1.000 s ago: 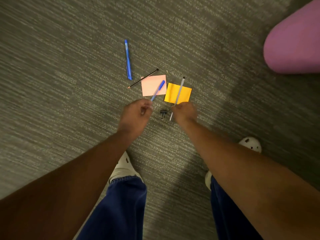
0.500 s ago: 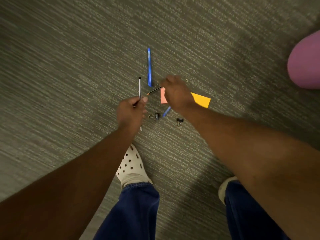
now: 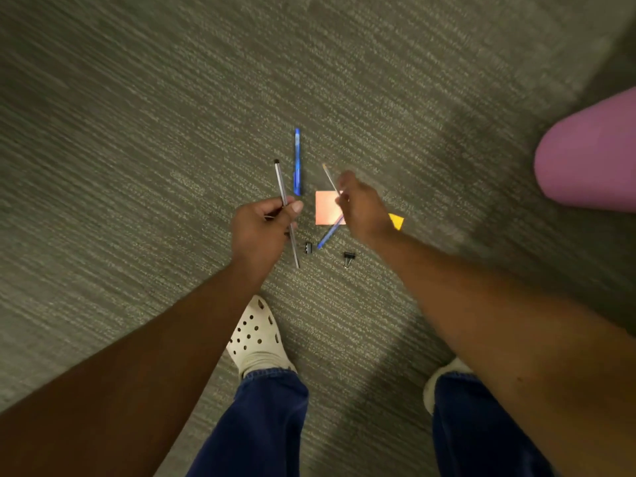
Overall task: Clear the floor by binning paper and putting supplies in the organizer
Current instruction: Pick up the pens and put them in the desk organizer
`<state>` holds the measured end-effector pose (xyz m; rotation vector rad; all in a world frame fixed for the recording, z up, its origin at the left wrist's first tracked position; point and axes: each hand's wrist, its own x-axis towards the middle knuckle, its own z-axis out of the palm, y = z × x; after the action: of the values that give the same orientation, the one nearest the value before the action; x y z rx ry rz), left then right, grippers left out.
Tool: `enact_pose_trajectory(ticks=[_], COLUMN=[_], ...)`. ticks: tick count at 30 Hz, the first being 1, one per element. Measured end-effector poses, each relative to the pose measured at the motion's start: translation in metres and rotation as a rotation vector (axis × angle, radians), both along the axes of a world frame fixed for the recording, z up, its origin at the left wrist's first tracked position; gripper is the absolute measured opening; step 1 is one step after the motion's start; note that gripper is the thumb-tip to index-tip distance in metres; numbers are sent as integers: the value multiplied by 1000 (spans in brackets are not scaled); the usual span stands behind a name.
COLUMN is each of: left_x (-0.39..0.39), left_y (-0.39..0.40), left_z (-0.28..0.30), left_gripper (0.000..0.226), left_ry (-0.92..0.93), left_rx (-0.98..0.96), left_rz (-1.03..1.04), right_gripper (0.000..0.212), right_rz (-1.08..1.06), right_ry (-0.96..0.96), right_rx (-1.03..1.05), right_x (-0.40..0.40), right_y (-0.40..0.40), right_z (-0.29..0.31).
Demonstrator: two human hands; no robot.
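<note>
My left hand (image 3: 260,230) is shut on a grey pen (image 3: 280,182) that points away from me. My right hand (image 3: 363,210) pinches a thin pencil (image 3: 329,178), blurred, raised above the carpet. A blue pen (image 3: 297,163) lies on the floor just beyond both hands. A second blue pen (image 3: 328,234) lies partly on a pink sticky note (image 3: 325,208), under my right hand. A yellow sticky note (image 3: 396,222) peeks out from behind my right wrist. Two black binder clips (image 3: 308,247) (image 3: 348,258) lie on the carpet near my hands.
Grey-green carpet (image 3: 137,166) fills the view. A purple rounded object (image 3: 592,149) sits at the right edge. My feet in white clogs (image 3: 256,335) and blue jeans stand below the items. No bin or organizer is in view.
The grey pen passed from my right hand to my left. My right hand then reached the pencil by the pink note and lifted it off the carpet.
</note>
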<state>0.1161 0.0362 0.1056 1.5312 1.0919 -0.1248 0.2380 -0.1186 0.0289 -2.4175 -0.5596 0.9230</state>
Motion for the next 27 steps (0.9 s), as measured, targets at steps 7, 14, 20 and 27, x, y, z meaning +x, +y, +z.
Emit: enact_pose_trajectory(ticks=[7, 14, 20, 27], left_x=[63, 170, 252, 306], left_y=[-32, -114, -212, -369], left_z=[122, 277, 431, 578], left_gripper=[32, 34, 29, 25], left_ry=[-47, -216, -358, -469], left_rx=[-32, -197, -199, -186], left_rz=[-105, -239, -454, -692], right_gripper=[31, 14, 11, 51], right_rz=[-820, -819, -925, -989], right_ry=[621, 305, 75, -283], right_rx=[487, 619, 726, 755], right_x=[-3, 75, 149, 160], right_y=[-67, -137, -231, -386], right_z=[164, 352, 510, 654])
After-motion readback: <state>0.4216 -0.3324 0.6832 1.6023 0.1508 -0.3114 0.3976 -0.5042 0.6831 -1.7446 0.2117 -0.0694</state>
